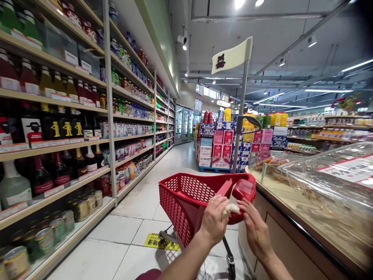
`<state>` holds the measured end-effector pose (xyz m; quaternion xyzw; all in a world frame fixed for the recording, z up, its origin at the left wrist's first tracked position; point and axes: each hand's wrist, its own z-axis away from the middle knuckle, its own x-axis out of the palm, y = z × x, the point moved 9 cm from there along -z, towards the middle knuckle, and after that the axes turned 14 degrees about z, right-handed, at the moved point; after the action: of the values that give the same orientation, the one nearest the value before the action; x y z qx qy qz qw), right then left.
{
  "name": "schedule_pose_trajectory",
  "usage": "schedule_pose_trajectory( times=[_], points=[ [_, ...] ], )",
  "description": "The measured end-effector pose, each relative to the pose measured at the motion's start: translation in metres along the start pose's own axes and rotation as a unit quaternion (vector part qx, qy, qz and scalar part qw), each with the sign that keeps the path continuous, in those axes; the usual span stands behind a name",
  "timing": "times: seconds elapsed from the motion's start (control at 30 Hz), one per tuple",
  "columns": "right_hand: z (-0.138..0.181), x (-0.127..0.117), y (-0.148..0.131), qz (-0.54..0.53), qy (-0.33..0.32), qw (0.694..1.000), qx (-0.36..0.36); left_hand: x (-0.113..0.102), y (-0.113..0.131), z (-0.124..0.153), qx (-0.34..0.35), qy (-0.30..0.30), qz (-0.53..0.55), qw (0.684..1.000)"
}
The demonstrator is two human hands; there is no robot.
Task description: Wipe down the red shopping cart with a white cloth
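Note:
A red plastic shopping cart [182,210] with a perforated basket stands right in front of me. At its near end, my left hand [215,217] is closed over a crumpled whitish cloth or tissue [231,209]. The bunched piece sticks out from its fingers toward the right. My right hand [256,229] is beside the red rounded handle part [244,188], with its fingers extended and their tips close to the cloth and the red plastic. Whether those tips touch the cloth, I cannot tell. A grey pole behind the handle carries a cream flag [231,58] with a bear print.
Shelves of bottles and cans [58,144] line the left side. A counter with clear plastic covers [326,167] runs close along the right. Ahead, stacked drink boxes [223,144] stand on a blue pallet. A yellow floor sticker [154,240] lies under the cart.

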<state>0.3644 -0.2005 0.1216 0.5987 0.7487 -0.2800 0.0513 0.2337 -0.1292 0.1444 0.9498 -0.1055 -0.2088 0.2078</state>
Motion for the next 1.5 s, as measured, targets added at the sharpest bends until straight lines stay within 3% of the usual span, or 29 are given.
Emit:
schedule_pose_trajectory(
  times=[0.07,0.1,0.23,0.3,0.43,0.53,0.6,0.67,0.8,0.87,0.93,1.03,1.07,1.13,1.2,1.27,1.33,1.43,1.5],
  points=[
    [-0.003,-0.007,0.015,-0.005,0.008,1.000,0.025,0.006,-0.007,0.007,0.030,-0.037,-0.016,0.999],
    [-0.005,-0.009,0.023,0.004,0.000,0.999,0.036,0.000,-0.021,0.011,0.013,-0.034,-0.036,0.999],
    [-0.011,-0.015,0.033,0.116,-0.013,0.992,0.055,-0.034,-0.081,0.027,-0.126,0.062,-0.121,0.983],
    [-0.013,-0.017,0.027,0.167,0.008,0.985,0.045,-0.017,-0.076,0.022,-0.108,0.046,-0.111,0.987],
    [-0.013,-0.022,0.031,0.177,0.038,0.983,0.021,0.038,-0.031,0.008,0.019,-0.059,-0.048,0.997],
    [-0.013,-0.025,0.048,0.149,0.018,0.989,0.011,0.023,-0.046,0.016,-0.006,-0.062,-0.071,0.996],
    [-0.013,-0.030,0.061,0.136,0.024,0.990,0.026,-0.004,-0.073,0.025,-0.077,-0.014,-0.114,0.990],
    [-0.014,-0.036,0.072,0.132,0.049,0.988,0.055,-0.012,-0.086,0.031,-0.110,0.012,-0.133,0.985],
    [-0.017,-0.045,0.087,0.125,0.081,0.985,0.092,0.033,-0.065,0.027,-0.045,-0.042,-0.105,0.993],
    [-0.018,-0.048,0.094,0.125,0.081,0.984,0.095,0.039,-0.059,0.032,-0.002,-0.075,-0.098,0.992],
    [-0.019,-0.048,0.100,0.125,0.076,0.984,0.097,0.012,-0.072,0.048,-0.003,-0.080,-0.120,0.989],
    [-0.018,-0.048,0.108,0.118,0.092,0.982,0.111,-0.057,-0.110,0.074,-0.089,0.004,-0.204,0.975],
    [-0.017,-0.049,0.110,0.114,0.105,0.981,0.120,-0.069,-0.118,0.080,-0.113,0.018,-0.222,0.968],
    [-0.015,-0.051,0.114,0.105,0.126,0.976,0.140,-0.060,-0.118,0.079,-0.114,0.009,-0.224,0.968],
    [-0.016,-0.051,0.117,0.103,0.123,0.976,0.147,-0.029,-0.107,0.072,-0.082,-0.042,-0.190,0.978],
    [-0.019,-0.052,0.122,0.113,0.108,0.977,0.147,-0.012,-0.100,0.066,-0.057,-0.082,-0.168,0.981],
    [-0.021,-0.056,0.127,0.129,0.105,0.975,0.150,-0.029,-0.104,0.070,-0.065,-0.087,-0.168,0.980],
    [-0.021,-0.061,0.133,0.142,0.117,0.970,0.160,-0.093,-0.122,0.085,-0.126,0.014,-0.213,0.969],
    [-0.019,-0.063,0.136,0.137,0.125,0.968,0.167,-0.108,-0.125,0.092,-0.145,0.060,-0.239,0.958]
  ],
)
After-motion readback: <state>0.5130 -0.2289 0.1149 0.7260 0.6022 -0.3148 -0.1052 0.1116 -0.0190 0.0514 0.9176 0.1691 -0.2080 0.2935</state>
